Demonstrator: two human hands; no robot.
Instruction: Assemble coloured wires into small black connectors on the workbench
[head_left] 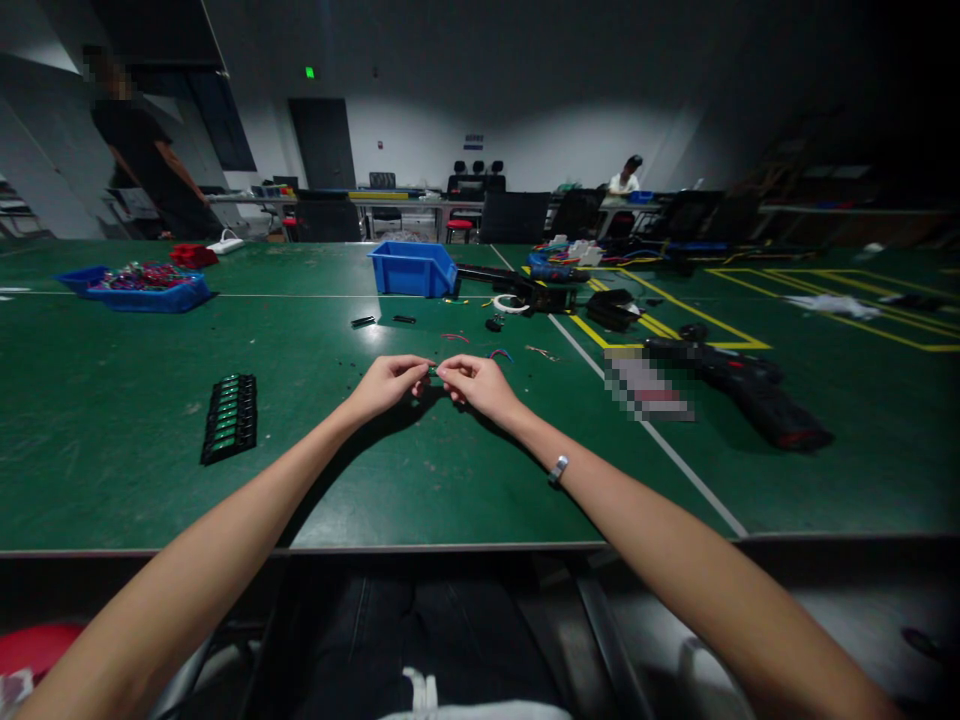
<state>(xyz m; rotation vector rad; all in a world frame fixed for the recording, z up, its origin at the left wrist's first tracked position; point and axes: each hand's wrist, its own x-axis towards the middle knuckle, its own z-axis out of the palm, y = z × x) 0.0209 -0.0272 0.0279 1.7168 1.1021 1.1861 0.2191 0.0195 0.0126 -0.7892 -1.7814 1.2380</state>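
Note:
Over the green table, my left hand point(388, 386) and my right hand point(484, 388) meet fingertip to fingertip, both closed in a pinch. Between them is a tiny greenish piece point(433, 371); its kind is hidden by the fingers. Left of my hands lies a black rack point(229, 418) holding several green strips, which look like small circuit boards. Just beyond my fingers are short red and blue wires point(500, 354), a thin red wire point(454, 337) and two small dark strips point(404, 319).
A blue bin point(416, 272) stands farther back, beside dark gun-shaped parts point(536, 292). Blue trays point(154, 293) with bundled wires lie at left. A black gun-shaped object point(750, 390) rests at right. One person point(146, 150) stands back left; another point(624, 182) sits far back.

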